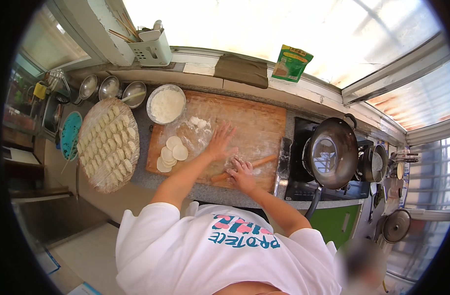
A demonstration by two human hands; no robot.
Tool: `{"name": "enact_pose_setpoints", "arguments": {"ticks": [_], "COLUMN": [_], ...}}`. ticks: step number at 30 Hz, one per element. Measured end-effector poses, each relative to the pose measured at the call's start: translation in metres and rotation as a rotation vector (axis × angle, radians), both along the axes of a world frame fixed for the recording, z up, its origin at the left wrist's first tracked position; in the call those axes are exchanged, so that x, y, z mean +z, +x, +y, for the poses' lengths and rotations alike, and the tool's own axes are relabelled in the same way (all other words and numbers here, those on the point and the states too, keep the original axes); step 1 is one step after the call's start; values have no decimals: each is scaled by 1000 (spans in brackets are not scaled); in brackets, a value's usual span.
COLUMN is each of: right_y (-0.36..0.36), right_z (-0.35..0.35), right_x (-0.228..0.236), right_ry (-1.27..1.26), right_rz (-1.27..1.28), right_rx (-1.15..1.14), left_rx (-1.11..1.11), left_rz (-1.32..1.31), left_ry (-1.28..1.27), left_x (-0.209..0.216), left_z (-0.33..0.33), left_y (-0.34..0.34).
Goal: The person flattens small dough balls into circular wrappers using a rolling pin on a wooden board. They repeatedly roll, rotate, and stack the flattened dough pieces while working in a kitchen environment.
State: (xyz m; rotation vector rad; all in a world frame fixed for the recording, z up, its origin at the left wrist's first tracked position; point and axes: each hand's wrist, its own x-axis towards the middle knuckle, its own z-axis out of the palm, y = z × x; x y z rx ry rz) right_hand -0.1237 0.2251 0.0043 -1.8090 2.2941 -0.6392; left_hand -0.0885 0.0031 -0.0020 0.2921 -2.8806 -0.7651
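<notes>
A wooden cutting board (265,118) dusted with flour lies in front of me. Flat on its middle, with fingers stretched out, rests my left hand (221,142). My right hand (242,176) is on a wooden rolling pin (264,161) lying slantwise near the board's front edge. Something pale, perhaps dough, shows between the two hands, mostly covered by the fingers. Round dough wrappers (174,151) overlap in a loose pile left of my left hand. Small lumps of dough (199,122) sit in loose flour behind them.
A bowl of flour (167,104) stands at the board's far left corner. Further left, a round tray (95,178) carries rows of dumplings (110,142), near metal bowls (109,87). A cleaver (283,164) lies along the board's right edge, beside a wok (333,152) on the stove.
</notes>
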Motion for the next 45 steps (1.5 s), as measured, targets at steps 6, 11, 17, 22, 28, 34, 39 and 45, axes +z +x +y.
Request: {"name": "enact_pose_setpoints", "arguments": {"ticks": [6, 11, 17, 22, 28, 34, 39, 45], "right_y": [1, 2, -1, -12, -25, -19, -21, -22], "right_z": [2, 3, 2, -5, -16, -22, -19, -19], "right_x": [-2, -6, -8, -6, -2, -5, -8, -3], "right_ry": [8, -15, -62, -64, -18, -13, -18, 0], "right_rz": [5, 3, 21, 55, 24, 51, 48, 31], "right_rx": [5, 2, 14, 57, 18, 15, 9, 27], "left_rx": [362, 607, 409, 376, 692, 393, 262, 303], "left_rz": [547, 303, 70, -69, 339, 229, 144, -74], "left_ry": [610, 457, 78, 426, 429, 58, 429, 780], "left_x": [-10, -10, 11, 2, 17, -3, -4, 0], "left_z": [-9, -15, 26, 36, 14, -2, 18, -12], "left_y": [6, 39, 69, 67, 65, 67, 73, 65]}}
